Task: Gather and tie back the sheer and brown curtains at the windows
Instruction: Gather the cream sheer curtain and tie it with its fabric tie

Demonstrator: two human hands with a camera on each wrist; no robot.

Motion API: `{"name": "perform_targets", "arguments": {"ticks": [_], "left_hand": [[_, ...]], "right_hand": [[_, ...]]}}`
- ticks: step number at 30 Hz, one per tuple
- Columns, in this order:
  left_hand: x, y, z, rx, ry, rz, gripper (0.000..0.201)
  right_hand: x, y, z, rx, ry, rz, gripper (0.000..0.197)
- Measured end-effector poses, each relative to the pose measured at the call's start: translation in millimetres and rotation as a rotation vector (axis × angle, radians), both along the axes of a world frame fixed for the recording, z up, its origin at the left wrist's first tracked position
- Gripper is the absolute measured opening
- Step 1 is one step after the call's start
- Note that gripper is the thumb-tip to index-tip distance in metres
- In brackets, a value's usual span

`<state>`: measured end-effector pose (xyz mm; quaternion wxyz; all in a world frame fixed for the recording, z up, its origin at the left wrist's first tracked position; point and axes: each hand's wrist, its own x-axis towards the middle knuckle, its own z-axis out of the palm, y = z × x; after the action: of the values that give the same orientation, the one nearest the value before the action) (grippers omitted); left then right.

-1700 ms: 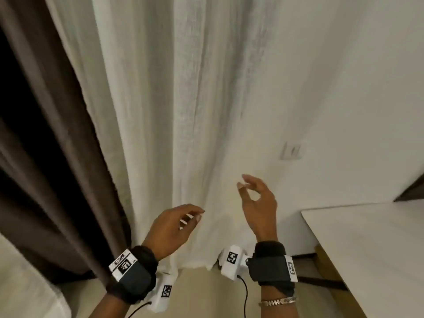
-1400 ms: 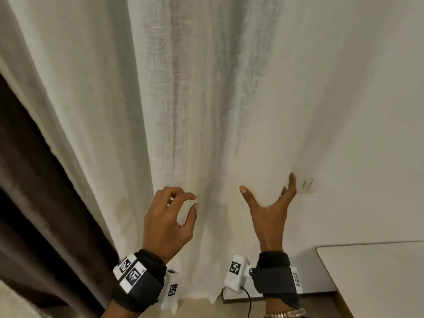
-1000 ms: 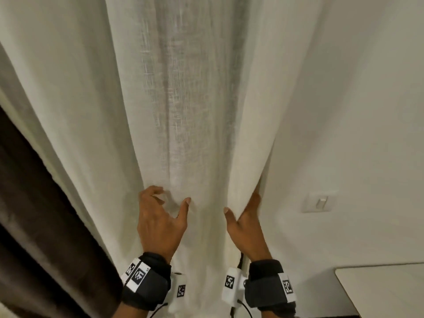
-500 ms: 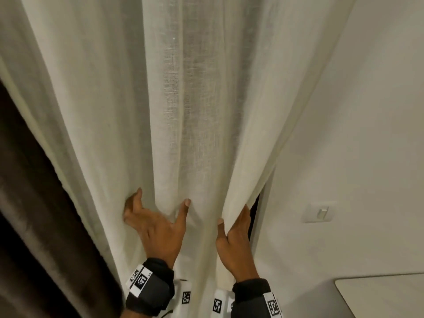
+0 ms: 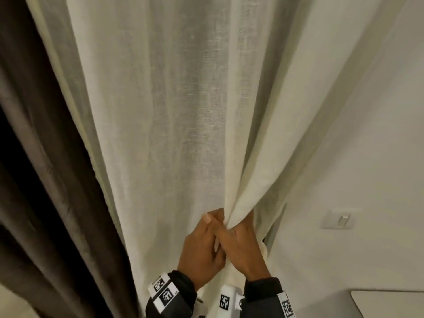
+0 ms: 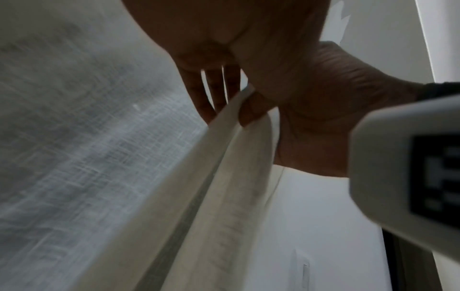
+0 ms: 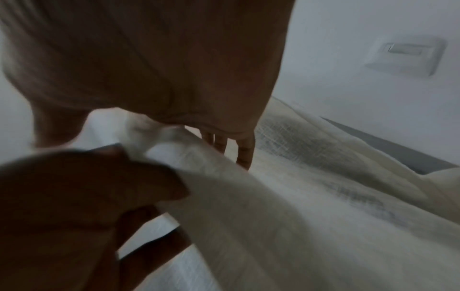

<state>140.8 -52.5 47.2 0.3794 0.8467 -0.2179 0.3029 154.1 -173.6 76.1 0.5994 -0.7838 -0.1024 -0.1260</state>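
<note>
— So where does the sheer curtain (image 5: 183, 111) hang?
— Left of the wall switch (image 5: 339, 222), with its near edge gathered into a fold at about switch height.
— Who holds it?
— Both hands, touching each other. The left hand (image 5: 202, 249) pinches the fold, thumb on the front and fingers curled round the cloth. The right hand (image 5: 243, 246), nearer the switch, grips the same fold, its fingers (image 7: 245, 151) pressed together behind it.
— And farther from the switch?
— A dark curtain (image 5: 46, 180) hangs beyond the sheer one.
</note>
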Motion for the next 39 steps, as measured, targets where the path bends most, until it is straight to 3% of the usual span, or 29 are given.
{"name": "perform_targets", "arguments": {"ticks": [2,4,9,12,14,15,17,19,22,26,29,31,33,34,36,38,39], "left_hand": [[-5.1,3.5,-1.9,0.050,0.040,-0.063,0.062],[-10.1,15.1,1.7,0.085,-0.060,0.046,0.053],[-33.1,60.5,26.0,-0.135,-0.413,0.622,0.037],[-38.7,76.4,35.7,-0.296,-0.415,0.837,0.065],[-35.0,81.7,33.8,-0.462,-0.334,0.771,0.076],[-30.8,81.3,31.0,-0.496,-0.312,0.708,0.063],[-24.0,75.4,26.8,-0.393,-0.348,0.593,0.024],[-15.0,64.1,18.8,-0.257,-0.386,0.528,0.017],[1.8,47.0,11.3,-0.135,-0.282,0.435,0.007],[9.7,30.6,7.0,-0.016,-0.140,0.206,0.037],[-2.4,27.8,9.4,-0.041,-0.163,0.063,0.039],[-15.1,37.1,14.5,-0.071,-0.289,0.162,0.031],[-24.6,51.4,19.6,-0.124,-0.375,0.404,0.037],[-25.7,59.4,21.8,-0.169,-0.375,0.532,0.051],[-21.5,69.2,27.5,-0.320,-0.269,0.626,0.099],[-13.5,67.7,36.9,-0.444,-0.082,0.435,0.135],[-7.6,62.9,40.9,-0.460,-0.009,0.278,0.140]], "right_hand": [[3.8,2.7,-1.8,0.020,-0.010,-0.073,0.083],[7.2,-0.8,-1.7,0.114,-0.027,-0.132,0.068],[11.7,-15.9,3.9,0.221,0.028,-0.185,0.073],[14.6,-18.7,6.9,0.243,0.055,-0.196,0.076],[15.9,-14.9,3.4,0.229,0.088,-0.202,0.078],[15.6,-12.1,0.9,0.219,0.099,-0.190,0.081],[13.7,-4.6,0.1,0.219,0.124,-0.144,0.082],[6.2,5.6,7.4,0.238,0.132,-0.053,0.071],[-3.2,16.1,16.6,0.186,0.063,0.098,0.054],[-1.9,28.3,13.2,0.118,0.023,0.125,0.068],[0.7,30.2,16.3,0.191,0.018,0.075,0.053],[4.3,21.9,21.4,0.250,0.044,0.022,0.041],[9.5,10.2,21.6,0.242,0.068,-0.029,0.029],[11.8,6.6,22.2,0.238,0.082,-0.052,0.018],[14.2,3.1,23.3,0.213,0.112,-0.094,0.020],[9.2,4.4,23.8,0.238,0.099,-0.059,0.021],[5.5,8.1,26.0,0.250,0.103,-0.046,0.026]]}}
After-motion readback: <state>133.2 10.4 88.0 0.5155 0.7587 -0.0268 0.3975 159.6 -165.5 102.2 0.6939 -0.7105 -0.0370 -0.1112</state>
